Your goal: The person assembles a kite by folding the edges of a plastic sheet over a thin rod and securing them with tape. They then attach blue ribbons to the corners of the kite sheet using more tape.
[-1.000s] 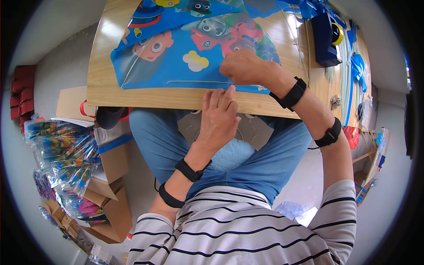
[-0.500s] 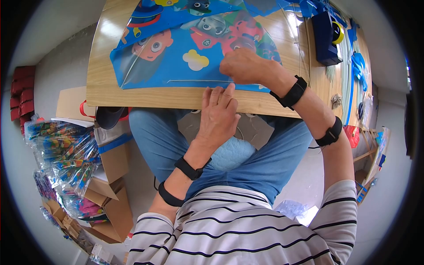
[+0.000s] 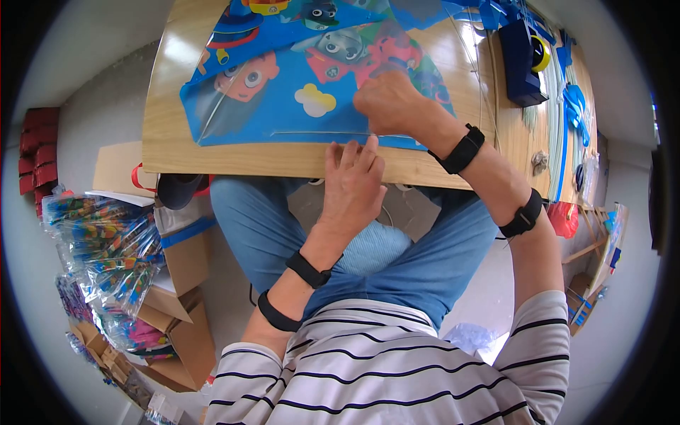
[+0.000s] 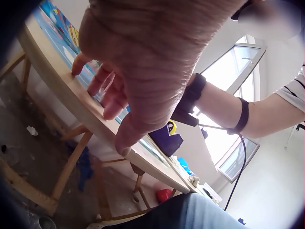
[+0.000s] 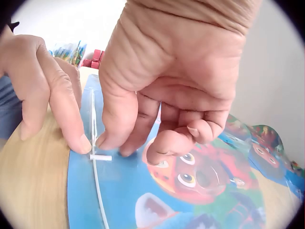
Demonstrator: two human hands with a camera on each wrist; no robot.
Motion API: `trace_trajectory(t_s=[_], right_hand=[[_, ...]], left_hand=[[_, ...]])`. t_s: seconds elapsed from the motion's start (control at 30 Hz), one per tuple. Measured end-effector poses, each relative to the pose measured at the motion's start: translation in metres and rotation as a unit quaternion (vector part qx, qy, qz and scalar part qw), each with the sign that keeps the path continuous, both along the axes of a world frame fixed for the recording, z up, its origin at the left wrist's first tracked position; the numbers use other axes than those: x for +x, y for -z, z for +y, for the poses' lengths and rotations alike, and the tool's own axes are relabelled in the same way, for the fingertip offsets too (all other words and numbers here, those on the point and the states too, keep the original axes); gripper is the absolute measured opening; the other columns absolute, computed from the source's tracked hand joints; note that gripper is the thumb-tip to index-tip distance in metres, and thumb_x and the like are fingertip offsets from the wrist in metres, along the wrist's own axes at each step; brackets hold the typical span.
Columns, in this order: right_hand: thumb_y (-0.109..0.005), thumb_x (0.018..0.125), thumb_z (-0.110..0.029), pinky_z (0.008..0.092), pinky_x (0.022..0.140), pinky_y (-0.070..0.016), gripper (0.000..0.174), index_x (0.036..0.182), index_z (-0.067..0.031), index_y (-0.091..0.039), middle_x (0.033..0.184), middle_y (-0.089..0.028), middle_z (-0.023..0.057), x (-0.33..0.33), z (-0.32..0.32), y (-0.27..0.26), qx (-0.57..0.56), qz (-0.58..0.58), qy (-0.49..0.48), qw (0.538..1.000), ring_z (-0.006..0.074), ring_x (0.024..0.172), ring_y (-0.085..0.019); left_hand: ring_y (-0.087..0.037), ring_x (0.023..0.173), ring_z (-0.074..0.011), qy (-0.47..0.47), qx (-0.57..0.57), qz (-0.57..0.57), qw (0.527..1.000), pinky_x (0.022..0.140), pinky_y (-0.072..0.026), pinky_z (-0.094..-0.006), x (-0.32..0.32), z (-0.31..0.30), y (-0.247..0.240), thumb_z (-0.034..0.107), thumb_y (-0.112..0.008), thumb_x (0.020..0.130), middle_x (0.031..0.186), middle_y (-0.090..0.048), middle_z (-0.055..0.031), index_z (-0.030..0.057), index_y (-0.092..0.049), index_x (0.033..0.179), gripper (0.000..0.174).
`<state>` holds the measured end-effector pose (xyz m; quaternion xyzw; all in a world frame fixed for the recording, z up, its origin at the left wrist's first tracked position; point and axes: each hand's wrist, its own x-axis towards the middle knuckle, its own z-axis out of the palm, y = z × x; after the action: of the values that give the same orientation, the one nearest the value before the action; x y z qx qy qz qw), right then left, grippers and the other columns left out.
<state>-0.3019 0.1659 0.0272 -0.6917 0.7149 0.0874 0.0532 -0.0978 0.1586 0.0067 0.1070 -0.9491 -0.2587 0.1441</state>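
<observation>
A blue sheet printed with cartoon characters (image 3: 248, 120) (image 5: 124, 191) lies on the wooden table, with a thin white rod (image 3: 319, 132) (image 5: 98, 186) along its near edge. Across the rod sits a short white tube (image 5: 105, 158). My right hand (image 3: 397, 105) (image 5: 167, 71) is curled over the sheet, its thumb tip against the rod beside the tube; the contact is partly hidden. From the near side, my left hand (image 3: 350, 188) (image 4: 138, 62) (image 5: 45, 81) reaches up with relaxed fingers, one fingertip touching the sheet beside the rod.
A dark blue tape dispenser (image 3: 520, 64) stands at the table's right, near blue strips and long pale rods (image 3: 557, 149). Another printed sheet (image 3: 304, 14) overlaps behind. Left of the table are plastic-wrapped packs (image 3: 106, 234) and cardboard boxes (image 3: 188, 262).
The view has shifted slightly, and the sheet's near edge appears a little lower. Both hands keep nearly the same pose and place at the rod.
</observation>
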Motion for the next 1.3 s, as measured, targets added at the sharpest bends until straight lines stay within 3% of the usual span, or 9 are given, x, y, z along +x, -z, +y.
trace_trajectory(t_s=[0.1,0.43,0.53,0.7,0.8,0.97,1.1,1.17,1.3], right_hand=[[-0.075,0.068,-0.016,0.0463,0.059,-0.0546,0.011,0.076,-0.0085,-0.073,0.077,-0.071,0.0123,-0.016,0.002,-0.006,-0.149,-0.031,0.084,0.985,0.035,0.072,-0.071],[-0.089,0.065,-0.028,0.0482,0.066,-0.0506,0.036,0.073,-0.0032,-0.064,0.079,-0.068,0.017,0.017,0.038,0.01,-0.076,-0.274,0.387,0.877,0.0395,0.078,-0.066],[-0.087,0.067,-0.027,0.0471,0.066,-0.0506,0.033,0.073,-0.0037,-0.064,0.08,-0.069,0.0161,0.024,0.029,0.018,-0.086,-0.228,0.413,0.877,0.0398,0.079,-0.067],[-0.08,0.076,-0.022,0.0474,0.07,-0.0514,0.02,0.085,-0.0089,-0.068,0.08,-0.067,0.0135,0.037,0.041,0.037,-0.289,-0.184,0.447,0.826,0.037,0.081,-0.066],[-0.076,0.08,-0.017,0.0488,0.071,-0.0498,0.016,0.089,-0.0079,-0.066,0.087,-0.064,0.0126,0.061,0.072,0.033,-0.304,-0.188,0.356,0.863,0.0367,0.083,-0.064],[-0.077,0.079,-0.015,0.047,0.081,-0.049,0.018,0.092,-0.008,-0.068,0.099,-0.063,0.0108,0.071,0.118,0.021,-0.28,-0.108,0.327,0.896,0.0344,0.096,-0.061],[-0.082,0.075,-0.022,0.0484,0.088,-0.0475,0.041,0.11,-0.0073,-0.068,0.108,-0.061,0.0136,0.059,0.148,0.025,-0.288,-0.045,0.407,0.866,0.0361,0.104,-0.057],[-0.085,0.073,-0.026,0.0491,0.091,-0.0468,0.055,0.121,-0.0062,-0.065,0.114,-0.06,0.0165,0.045,0.155,0.027,-0.285,-0.002,0.448,0.848,0.0381,0.109,-0.055],[-0.089,0.07,-0.034,0.0495,0.097,-0.0453,0.079,0.136,-0.004,-0.058,0.127,-0.057,0.0219,0.021,0.158,0.024,-0.218,0.0,0.515,0.829,0.0414,0.117,-0.054]], left_hand=[[-0.052,0.122,-0.0352,-0.007,-0.011,0.001,1.0,0.106,-0.0383,-0.0581,0.0,0.001,-0.002,0.014,-0.086,0.064,0.141,-0.057,-0.0151,0.0011,-0.063,0.1,0.045],[-0.051,0.123,-0.0346,-0.013,-0.022,-0.005,1.0,0.109,-0.037,-0.0582,0.0,0.004,-0.002,0.016,-0.086,0.063,0.141,-0.056,-0.0138,0.0011,-0.065,0.104,0.048],[-0.051,0.123,-0.0343,-0.02,-0.028,-0.01,0.999,0.109,-0.037,-0.0579,-0.001,0.006,-0.001,0.017,-0.087,0.062,0.141,-0.056,-0.0133,0.0014,-0.065,0.105,0.05],[-0.05,0.125,-0.0338,-0.02,-0.043,-0.009,0.999,0.11,-0.0368,-0.0568,-0.001,0.004,-0.001,0.018,-0.087,0.061,0.142,-0.055,-0.0122,0.0014,-0.065,0.109,0.055],[-0.051,0.125,-0.0351,0.01,-0.021,-0.024,0.999,0.109,-0.0388,-0.0538,0.008,-0.002,-0.011,0.017,-0.083,0.067,0.143,-0.055,-0.0137,-0.0005,-0.065,0.112,0.05],[-0.054,0.126,-0.0402,0.002,-0.105,0.06,0.993,0.108,-0.0419,-0.0514,0.03,-0.073,-0.02,0.015,-0.071,0.078,0.143,-0.056,-0.0197,-0.0006,-0.065,0.113,0.039],[-0.043,0.142,-0.0416,-0.194,-0.24,0.02,0.951,0.115,-0.0359,-0.0541,0.026,-0.198,0.008,0.005,-0.067,0.083,0.153,-0.049,-0.0178,0.0046,-0.059,0.136,0.054],[-0.048,0.137,-0.0381,-0.26,-0.284,0.0,0.923,0.112,-0.0404,-0.0529,0.021,-0.238,-0.001,0.006,-0.065,0.087,0.147,-0.054,-0.0138,0.0085,-0.054,0.142,0.056],[-0.059,0.122,-0.0327,-0.242,-0.169,-0.106,0.95,0.097,-0.0514,-0.0483,0.022,-0.28,-0.004,0.007,-0.064,0.09,0.126,-0.064,-0.0099,0.0111,-0.059,0.127,0.038]])
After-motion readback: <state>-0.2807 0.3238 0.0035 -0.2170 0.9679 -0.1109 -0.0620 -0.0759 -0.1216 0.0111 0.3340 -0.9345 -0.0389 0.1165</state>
